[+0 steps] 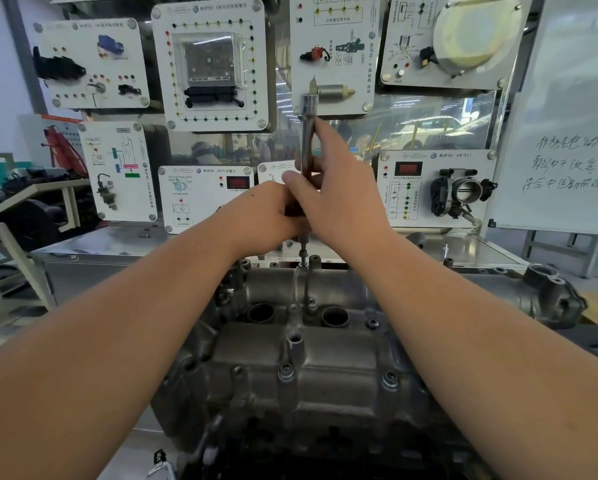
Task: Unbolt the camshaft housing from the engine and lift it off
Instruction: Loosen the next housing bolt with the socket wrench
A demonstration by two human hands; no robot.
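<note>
- Nearest the lens: camshaft housing [301,368], dull grey cast metal, rounded humps and ribbed edges, spread below both forearms; bolt heads [390,379] seated along its near flange, two round dark bores [261,312] toward its far side.
- Left hand [266,216], fingers curled round the lower part of an upright extension bar [307,147]; grip hides that stretch of the shaft.
- Thin bit [303,252] dropping from under the left hand onto the housing's far edge, upright, tip at a bolt there.
- Bar itself: smooth steel, cylindrical, knurled socket end on top, rising above both hands.
- Right hand [339,188] just right of the left, touching it; thumb and fingers pinching the bar's middle, index finger stretched up along the shaft.
- Beyond the hands: flat brushed-metal bench top [117,242], open on either side of them.
- Behind, above the hands: white training panels [210,64] with rounded corners.
- Far right of the right hand: whiteboard [567,133] with handwriting.
</note>
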